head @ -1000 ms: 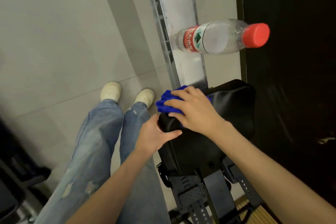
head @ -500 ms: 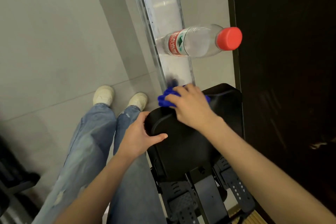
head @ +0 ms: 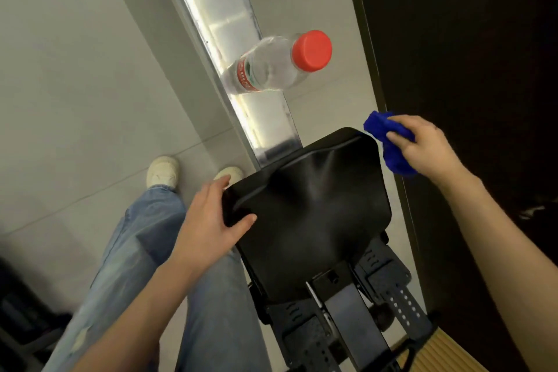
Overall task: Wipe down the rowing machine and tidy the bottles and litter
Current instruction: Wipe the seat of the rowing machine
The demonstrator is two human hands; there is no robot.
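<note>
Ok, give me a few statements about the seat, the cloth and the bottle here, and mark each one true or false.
1. The right hand holds a blue cloth. True.
2. The bottle has its cap off. False: a red cap is on it.
3. The left hand holds the edge of the black seat. True.
4. The bottle sits on the floor. False: it is on the metal rail, beyond the seat.
5. The person wears black shoes. False: the shoes are pale.
</note>
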